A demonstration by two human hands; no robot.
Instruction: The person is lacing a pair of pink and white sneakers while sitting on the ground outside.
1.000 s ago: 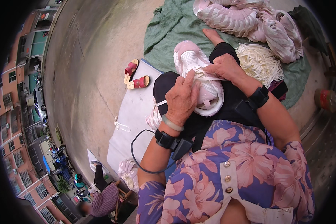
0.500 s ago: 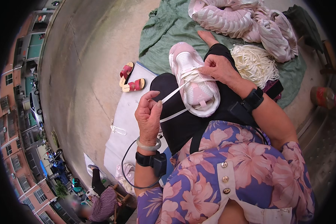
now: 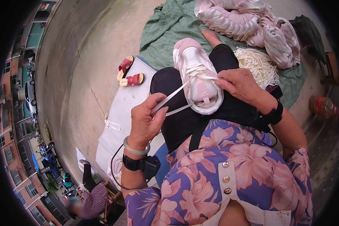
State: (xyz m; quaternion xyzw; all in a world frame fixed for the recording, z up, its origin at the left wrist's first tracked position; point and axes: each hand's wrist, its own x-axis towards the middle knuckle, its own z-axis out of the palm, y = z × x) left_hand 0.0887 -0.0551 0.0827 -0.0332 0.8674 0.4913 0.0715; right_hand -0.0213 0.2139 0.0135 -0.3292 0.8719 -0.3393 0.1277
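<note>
A pink and white sneaker (image 3: pixel 196 75) rests on my lap, its toe pointing away from me and its heel toward my body. White lace crosses its upper part. On the left of the shoe, my left hand (image 3: pixel 148 116) pinches a flat white shoelace (image 3: pixel 173 95) that stretches taut from the eyelets; a second strand runs from near the heel to the same hand. My right hand (image 3: pixel 237 86) is closed on another length of lace, just right of the shoe's tongue.
Loose white laces (image 3: pixel 257 67) lie piled beyond my right knee. A heap of pink and white shoe pieces (image 3: pixel 248 22) sits on the green cloth (image 3: pixel 169 34). Red sandals (image 3: pixel 132 80) stand at a white sheet (image 3: pixel 120 101). A bottle (image 3: pixel 322 107) is at right; another person (image 3: pixel 96 199) sits lower left.
Both hands have drawn apart from each other, pulling the lace strands out to either side. My right hand has shifted right and down, away from the eyelets.
</note>
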